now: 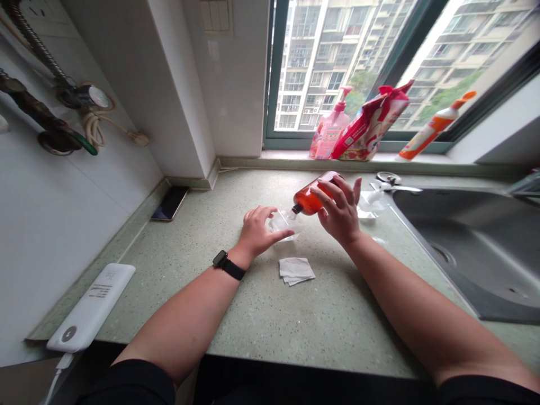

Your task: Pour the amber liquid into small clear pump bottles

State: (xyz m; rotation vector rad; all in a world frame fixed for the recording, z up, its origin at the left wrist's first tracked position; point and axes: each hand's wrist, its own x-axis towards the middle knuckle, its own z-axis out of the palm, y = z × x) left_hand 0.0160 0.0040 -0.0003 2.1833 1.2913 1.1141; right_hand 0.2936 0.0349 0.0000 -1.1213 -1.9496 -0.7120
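Note:
My right hand (341, 211) is closed around an orange-red bottle (311, 197), tipped so that its dark neck points down and to the left. Just below the neck is a small clear plastic container (283, 224), and clear liquid seems to show at the bottle's mouth. My left hand (260, 228), with a black watch on the wrist, grips the container between thumb and fingers. A folded white tissue (296, 270) lies on the counter nearer to me. How full the container is, I cannot tell.
To the right is a steel sink (464, 247); clear plastic pieces (368, 203) lie beside it. A phone (170, 203) and a white power bank (93, 306) are at the left. A pink pump bottle (329, 132), a red bag (371, 126) and an orange bottle (434, 129) stand on the sill.

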